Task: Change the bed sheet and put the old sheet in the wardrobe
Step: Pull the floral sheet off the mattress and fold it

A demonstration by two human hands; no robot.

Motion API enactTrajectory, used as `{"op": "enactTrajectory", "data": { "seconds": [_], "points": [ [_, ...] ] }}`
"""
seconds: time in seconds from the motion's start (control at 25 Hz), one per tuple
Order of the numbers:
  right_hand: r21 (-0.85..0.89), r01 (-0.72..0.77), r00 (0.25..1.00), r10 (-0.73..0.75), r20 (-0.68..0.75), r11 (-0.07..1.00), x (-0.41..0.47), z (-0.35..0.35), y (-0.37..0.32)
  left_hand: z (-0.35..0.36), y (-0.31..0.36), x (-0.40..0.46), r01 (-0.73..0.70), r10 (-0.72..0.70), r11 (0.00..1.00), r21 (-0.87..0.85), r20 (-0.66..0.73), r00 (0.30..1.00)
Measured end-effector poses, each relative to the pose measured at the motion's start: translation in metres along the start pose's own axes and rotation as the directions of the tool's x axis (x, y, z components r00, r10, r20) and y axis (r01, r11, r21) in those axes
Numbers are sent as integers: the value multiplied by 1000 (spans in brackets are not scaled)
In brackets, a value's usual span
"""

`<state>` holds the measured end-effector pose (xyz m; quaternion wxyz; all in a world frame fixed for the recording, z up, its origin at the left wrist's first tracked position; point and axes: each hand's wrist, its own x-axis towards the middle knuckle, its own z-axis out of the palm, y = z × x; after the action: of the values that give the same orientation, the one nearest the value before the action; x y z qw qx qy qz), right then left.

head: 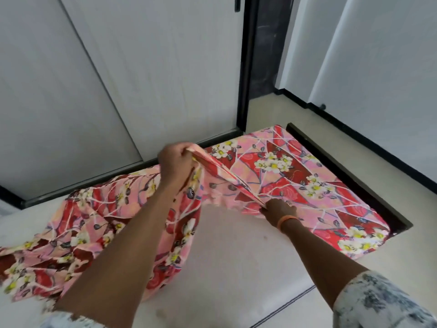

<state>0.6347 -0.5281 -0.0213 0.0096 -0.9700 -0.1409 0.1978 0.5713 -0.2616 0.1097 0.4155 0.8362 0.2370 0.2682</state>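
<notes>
A red and pink floral bed sheet (295, 176) covers the far right corner of the bare white mattress (227, 252) and lies bunched across its left side. My left hand (175, 162) is raised above the bed, gripping a fold of the sheet's edge. My right hand (279, 210), with an orange band at the wrist, pinches the same edge lower down against the mattress. The sheet stretches taut between both hands. Behind the bed stands the wardrobe (118, 79) with pale sliding doors, shut.
A dark bed frame edge (350, 176) shows past the mattress corner. Beige floor (354, 143) runs to the right, bounded by a white wall with black skirting (378, 143). A dark gap (267, 55) lies beside the wardrobe.
</notes>
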Motion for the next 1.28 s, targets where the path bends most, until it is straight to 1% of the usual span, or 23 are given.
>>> {"op": "enactTrajectory", "data": {
  "seconds": [0.04, 0.08, 0.12, 0.16, 0.2, 0.24, 0.28, 0.32, 0.36, 0.4, 0.44, 0.48, 0.56, 0.64, 0.68, 0.72, 0.8, 0.84, 0.92, 1.0, 1.12, 1.24, 1.28],
  "points": [
    [6, -20, 1000, 21, -20, 1000, 6, -4, 3, -1, -8, 12, 41, -39, 999, 36, -53, 998],
    [13, -19, 997, 20, -71, 1000, 12, -15, 0, -3, -19, 24, 85, -79, 982, 171, -39, 996],
    [30, 0, 989, 4, -144, 1000, 20, -28, -5, -4, -28, 35, 111, -152, 911, 396, 73, 986],
    [54, 44, 976, -31, -215, 998, 26, -43, -17, -2, -35, 38, 61, -261, 786, 616, 241, 935],
    [52, 103, 958, -84, -274, 993, 30, -57, -32, 3, -36, 35, -28, -381, 687, 726, 394, 836],
    [50, 160, 940, -137, -312, 986, 34, -69, -46, 16, -30, 29, -77, -443, 713, 697, 532, 721],
    [70, 217, 921, -181, -345, 974, 40, -77, -56, 35, -20, 20, -77, -390, 825, 560, 662, 640],
    [109, 274, 905, -218, -365, 956, 47, -83, -60, 58, -7, 8, -97, -264, 904, 417, 721, 640],
    [152, 327, 901, -259, -348, 933, 53, -85, -56, 86, 7, -2, -161, -139, 928, 336, 712, 688],
    [188, 382, 898, -316, -305, 905, 58, -86, -43, 115, 20, -11, -258, -42, 906, 334, 680, 732],
    [221, 425, 897, -375, -233, 878, 63, -85, -23, 143, 26, -19, -344, 21, 866, 362, 663, 748],
    [262, 447, 895, -425, -137, 855, 72, -79, 6, 171, 31, -26, -382, 17, 835, 397, 675, 738],
    [389, 396, 886, -458, 79, 832, 84, -62, 72, 218, 25, -37, -441, -102, 741, 507, 733, 672],
    [451, 233, 891, -375, 256, 862, 101, -31, 158, 273, 16, -57, -478, -299, 618, 624, 749, 591],
    [439, 150, 909, -298, 291, 886, 112, -10, 203, 305, 13, -67, -485, -396, 578, 656, 745, 537],
    [430, 42, 937, -185, 297, 902, 125, 12, 250, 339, 12, -78, -496, -466, 570, 656, 754, 462],
    [450, -237, 943, 92, 321, 861, 144, 56, 338, 414, 19, -95, -459, -518, 644, 613, 790, 329],
    [428, -320, 930, 194, 313, 845, 149, 72, 371, 448, 26, -103, -388, -523, 698, 602, 798, 298],
    [416, -450, 883, 325, 338, 790, 163, 100, 425, 523, 36, -119, -274, -497, 786, 554, 830, 253],
    [443, -525, 850, 424, 312, 726, 189, 136, 467, 599, 31, -137, -219, -461, 833, 508, 857, 233],
    [455, -583, 810, 526, 259, 674, 221, 195, 515, 681, 4, -169, -220, -460, 838, 499, 863, 208],
    [369, -537, 842, 507, 183, 759, 232, 221, 540, 706, -22, -196, -323, -487, 798, 508, 860, 149],
    [371, -520, 850, 507, 141, 769, 237, 220, 545, 704, -27, -199, -349, -501, 780, 519, 852, 148]
  ]
}}
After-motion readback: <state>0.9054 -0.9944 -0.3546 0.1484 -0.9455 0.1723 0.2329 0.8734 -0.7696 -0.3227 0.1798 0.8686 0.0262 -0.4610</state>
